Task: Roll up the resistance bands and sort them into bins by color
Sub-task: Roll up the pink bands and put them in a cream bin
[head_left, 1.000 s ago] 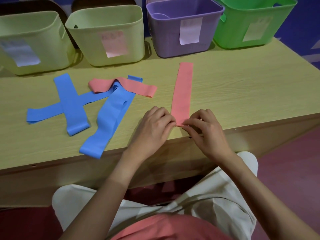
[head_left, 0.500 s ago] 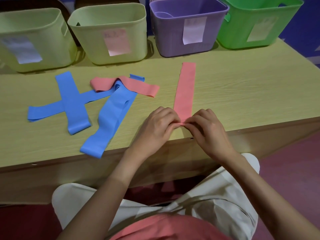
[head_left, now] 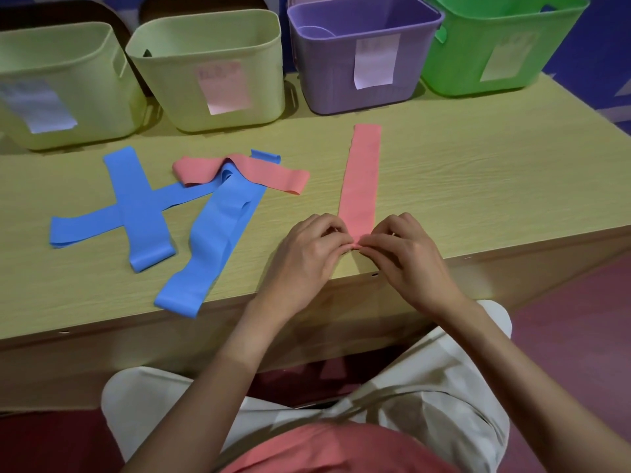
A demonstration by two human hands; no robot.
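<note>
The straight pink band [head_left: 361,180] is lying flat on the table [head_left: 478,186], pointing toward the purple bin [head_left: 362,59], and your left hand [head_left: 304,257] and right hand [head_left: 409,261] are both pinching its near end by the table's front edge. To the left, three blue bands [head_left: 136,203] and another pink band [head_left: 246,172] are lying overlapped, with two pale yellow-green bins [head_left: 211,66] and a green bin [head_left: 502,42] standing at the back.

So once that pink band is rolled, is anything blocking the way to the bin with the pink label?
Nothing visible does. Both hands, left hand and right hand, pinch the near end of the pink band. Bare table lies between it and the pale bin with the pink label; the other bands lie further left.
</note>
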